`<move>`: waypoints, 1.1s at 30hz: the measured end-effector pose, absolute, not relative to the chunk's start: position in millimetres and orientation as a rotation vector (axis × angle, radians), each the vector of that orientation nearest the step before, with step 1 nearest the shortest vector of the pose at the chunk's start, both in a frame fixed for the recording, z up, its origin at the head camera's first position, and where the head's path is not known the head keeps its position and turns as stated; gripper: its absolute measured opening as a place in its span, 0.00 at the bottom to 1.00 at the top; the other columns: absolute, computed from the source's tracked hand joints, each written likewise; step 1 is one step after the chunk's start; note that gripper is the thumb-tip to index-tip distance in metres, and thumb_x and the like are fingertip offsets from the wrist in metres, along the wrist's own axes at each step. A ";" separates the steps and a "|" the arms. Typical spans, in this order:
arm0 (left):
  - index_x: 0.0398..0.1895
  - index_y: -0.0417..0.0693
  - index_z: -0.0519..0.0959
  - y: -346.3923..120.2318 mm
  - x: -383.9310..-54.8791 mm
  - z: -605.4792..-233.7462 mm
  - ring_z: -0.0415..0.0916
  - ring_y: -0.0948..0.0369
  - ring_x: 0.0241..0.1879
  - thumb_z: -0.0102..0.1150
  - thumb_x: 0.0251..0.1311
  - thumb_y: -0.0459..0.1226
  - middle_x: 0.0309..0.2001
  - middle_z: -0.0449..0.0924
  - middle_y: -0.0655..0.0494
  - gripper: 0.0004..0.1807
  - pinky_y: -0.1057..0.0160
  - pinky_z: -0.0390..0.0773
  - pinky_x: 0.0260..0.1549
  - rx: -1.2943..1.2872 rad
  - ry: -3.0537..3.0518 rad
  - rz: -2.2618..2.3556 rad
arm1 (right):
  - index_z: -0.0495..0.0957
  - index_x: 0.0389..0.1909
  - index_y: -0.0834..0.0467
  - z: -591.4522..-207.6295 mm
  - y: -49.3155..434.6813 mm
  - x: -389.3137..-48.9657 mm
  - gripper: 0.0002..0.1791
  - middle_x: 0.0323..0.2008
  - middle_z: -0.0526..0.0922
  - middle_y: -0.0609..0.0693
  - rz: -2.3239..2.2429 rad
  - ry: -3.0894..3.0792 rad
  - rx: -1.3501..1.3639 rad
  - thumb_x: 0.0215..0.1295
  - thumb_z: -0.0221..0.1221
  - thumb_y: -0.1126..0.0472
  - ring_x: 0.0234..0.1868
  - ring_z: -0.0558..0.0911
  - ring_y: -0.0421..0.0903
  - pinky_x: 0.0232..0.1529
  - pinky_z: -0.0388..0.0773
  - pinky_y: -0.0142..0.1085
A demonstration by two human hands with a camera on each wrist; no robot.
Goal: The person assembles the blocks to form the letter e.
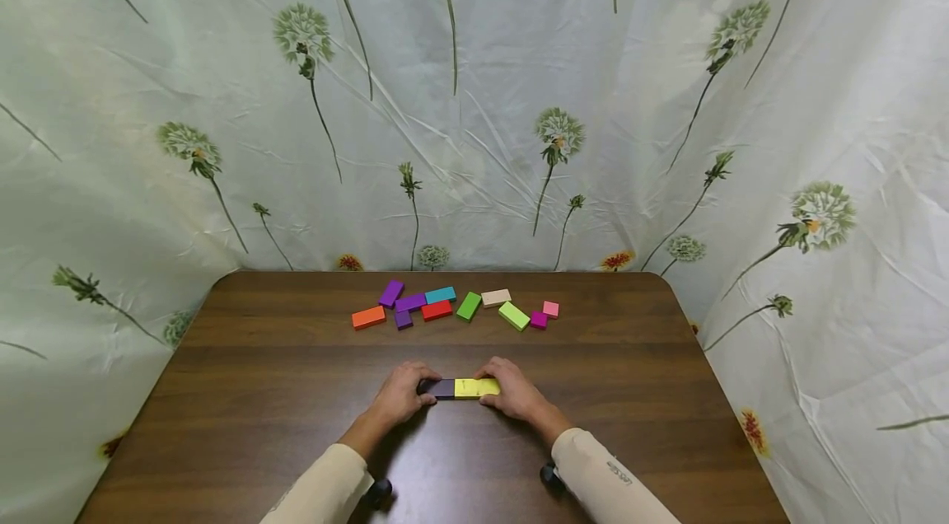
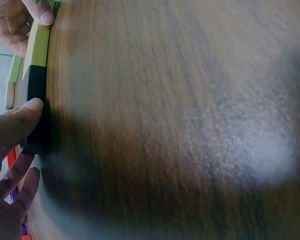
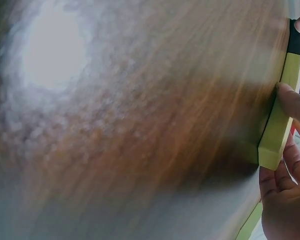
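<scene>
A black block [image 1: 443, 389] and a yellow block [image 1: 469, 389] lie end to end on the brown table, forming one straight bar in the head view. My left hand [image 1: 401, 392] grips the black block near its outer end, thumb [image 2: 34, 106] on the near long side and fingers at the far side. At the other end my right hand [image 1: 511, 389] grips the yellow block, its thumb [image 3: 286, 92] along the near side. In the right wrist view the yellow block [image 3: 280, 120] meets the black block [image 3: 296, 41] at a flush joint.
Behind the hands lies a loose row of coloured blocks: an orange block [image 1: 368, 318], a red block [image 1: 437, 311], a green block [image 1: 469, 306], a lime block [image 1: 514, 315], a pink block [image 1: 550, 309] and several others. A flowered curtain [image 1: 474, 203] hangs beyond the table's [image 1: 282, 359] back edge.
</scene>
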State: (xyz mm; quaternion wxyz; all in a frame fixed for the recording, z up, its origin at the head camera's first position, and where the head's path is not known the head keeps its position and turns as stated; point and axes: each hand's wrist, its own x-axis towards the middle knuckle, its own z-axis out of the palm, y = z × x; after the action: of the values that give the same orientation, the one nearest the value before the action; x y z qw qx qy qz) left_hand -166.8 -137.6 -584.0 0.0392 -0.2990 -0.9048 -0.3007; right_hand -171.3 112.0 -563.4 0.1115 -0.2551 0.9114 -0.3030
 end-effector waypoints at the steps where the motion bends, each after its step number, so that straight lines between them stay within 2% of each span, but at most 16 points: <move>1: 0.41 0.41 0.84 -137.2 -167.0 -584.1 0.77 0.48 0.42 0.71 0.48 0.34 0.39 0.82 0.48 0.15 0.48 0.74 0.46 -0.897 -2.791 -0.918 | 0.80 0.45 0.59 -563.7 111.9 -171.4 0.14 0.38 0.75 0.47 -0.891 2.677 -0.747 0.57 0.67 0.62 0.41 0.73 0.44 0.46 0.71 0.38; 5: 0.38 0.41 0.85 -131.1 -162.9 -572.2 0.78 0.47 0.42 0.73 0.43 0.32 0.38 0.82 0.49 0.16 0.46 0.73 0.46 -0.770 -2.904 -0.905 | 0.80 0.44 0.58 -564.3 111.6 -170.9 0.14 0.38 0.75 0.46 -0.900 2.673 -0.738 0.57 0.67 0.62 0.41 0.73 0.45 0.46 0.71 0.39; 8: 0.39 0.43 0.85 -130.4 -162.9 -571.4 0.78 0.49 0.43 0.74 0.43 0.32 0.38 0.82 0.52 0.16 0.47 0.73 0.47 -0.718 -2.957 -0.902 | 0.80 0.45 0.58 -564.6 111.4 -170.5 0.14 0.38 0.75 0.46 -0.904 2.663 -0.717 0.57 0.67 0.62 0.42 0.73 0.44 0.46 0.71 0.39; 19: 0.38 0.43 0.86 -130.4 -166.8 -569.6 0.79 0.51 0.40 0.76 0.40 0.34 0.36 0.82 0.53 0.17 0.51 0.75 0.44 -0.735 -2.957 -0.921 | 0.79 0.44 0.58 -566.5 112.7 -171.6 0.15 0.38 0.75 0.46 -0.925 2.660 -0.748 0.56 0.68 0.62 0.42 0.73 0.45 0.47 0.71 0.40; 26: 0.37 0.44 0.87 -131.6 -169.0 -568.1 0.79 0.55 0.36 0.77 0.37 0.34 0.32 0.82 0.57 0.18 0.58 0.76 0.39 -0.746 -2.935 -0.943 | 0.79 0.45 0.57 -565.3 114.5 -174.8 0.18 0.39 0.75 0.46 -0.947 2.627 -0.773 0.53 0.70 0.61 0.42 0.74 0.43 0.47 0.71 0.38; 29: 0.37 0.43 0.87 -132.0 -169.8 -568.0 0.79 0.55 0.36 0.77 0.37 0.34 0.32 0.82 0.57 0.18 0.58 0.76 0.38 -0.745 -2.933 -0.949 | 0.78 0.47 0.59 -561.8 118.1 -178.3 0.20 0.40 0.77 0.48 -1.016 2.590 -0.795 0.53 0.70 0.61 0.43 0.75 0.45 0.47 0.73 0.39; 33: 0.37 0.43 0.87 -131.6 -169.9 -566.3 0.79 0.54 0.37 0.77 0.38 0.34 0.33 0.83 0.56 0.18 0.57 0.76 0.39 -0.733 -2.952 -0.970 | 0.77 0.49 0.63 -555.8 128.3 -188.0 0.20 0.43 0.78 0.54 -1.153 2.595 -0.819 0.55 0.68 0.64 0.46 0.78 0.51 0.49 0.75 0.45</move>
State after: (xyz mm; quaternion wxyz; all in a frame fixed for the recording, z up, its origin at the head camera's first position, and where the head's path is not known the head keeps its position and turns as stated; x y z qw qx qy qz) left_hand -169.9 -131.6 -566.3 -0.0253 -0.2294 -0.9243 -0.3038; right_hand -188.0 128.3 -555.8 0.0932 -0.2758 0.8743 -0.3884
